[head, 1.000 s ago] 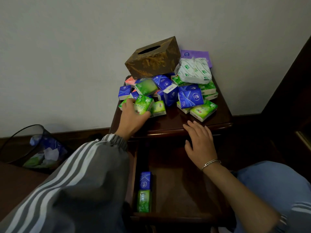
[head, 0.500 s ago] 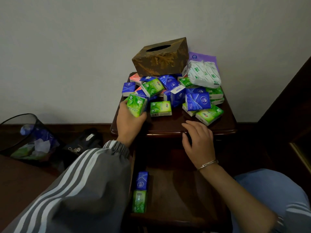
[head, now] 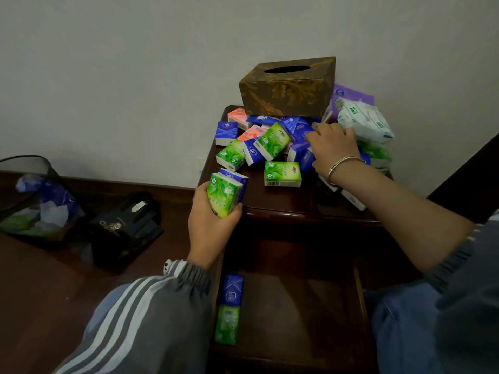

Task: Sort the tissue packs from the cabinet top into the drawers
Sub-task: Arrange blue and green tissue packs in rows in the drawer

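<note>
Tissue packs (head: 282,141) lie heaped on the cabinet top (head: 283,202). Left hand (head: 210,228) grips a green pack (head: 222,195) at its front-left corner; right hand (head: 334,149) sits in the heap, its grip hidden.

A: Walls?
B: One wall (head: 135,76), plain off-white. Dark wooden skirting board (head: 121,182) along its foot.
A: Floor?
B: Floor (head: 40,292), dark reddish-brown wood, dimly lit.
A: Furniture, sundries?
B: Cabinet (head: 283,202), dark polished wood, against the wall. Dark panel (head: 472,163) on its right. On its left, on the floor, black mesh bin (head: 16,190) and black bag (head: 127,228).
</note>
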Action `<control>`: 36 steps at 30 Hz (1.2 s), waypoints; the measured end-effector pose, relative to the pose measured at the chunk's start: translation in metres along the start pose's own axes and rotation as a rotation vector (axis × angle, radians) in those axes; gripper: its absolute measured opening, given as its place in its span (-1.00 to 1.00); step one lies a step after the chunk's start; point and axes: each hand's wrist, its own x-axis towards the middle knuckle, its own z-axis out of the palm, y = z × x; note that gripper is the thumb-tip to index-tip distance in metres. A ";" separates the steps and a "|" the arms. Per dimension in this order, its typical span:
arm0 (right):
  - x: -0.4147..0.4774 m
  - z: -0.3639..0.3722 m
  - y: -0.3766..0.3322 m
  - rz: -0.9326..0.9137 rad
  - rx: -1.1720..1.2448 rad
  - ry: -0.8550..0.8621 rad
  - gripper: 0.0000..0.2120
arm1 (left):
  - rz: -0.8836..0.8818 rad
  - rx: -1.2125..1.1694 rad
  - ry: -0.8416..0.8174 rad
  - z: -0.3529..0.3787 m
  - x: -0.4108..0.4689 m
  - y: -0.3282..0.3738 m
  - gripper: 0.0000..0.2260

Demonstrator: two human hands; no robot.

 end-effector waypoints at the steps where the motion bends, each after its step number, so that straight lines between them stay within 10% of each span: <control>1: 0.000 -0.001 0.001 -0.014 -0.026 0.011 -0.61 | 0.004 0.003 -0.005 0.000 0.001 -0.002 -0.45; 9: -0.008 -0.046 0.012 -0.079 0.312 0.047 -0.63 | 0.020 -0.015 -0.039 0.001 0.002 -0.010 -0.46; 17: -0.008 -0.015 -0.027 0.205 0.870 -0.436 -0.65 | 0.015 -0.032 -0.021 0.000 0.001 -0.007 -0.48; 36: -0.055 0.015 -0.050 0.140 0.910 0.038 -0.71 | 0.049 0.002 -0.055 -0.004 -0.002 -0.002 -0.49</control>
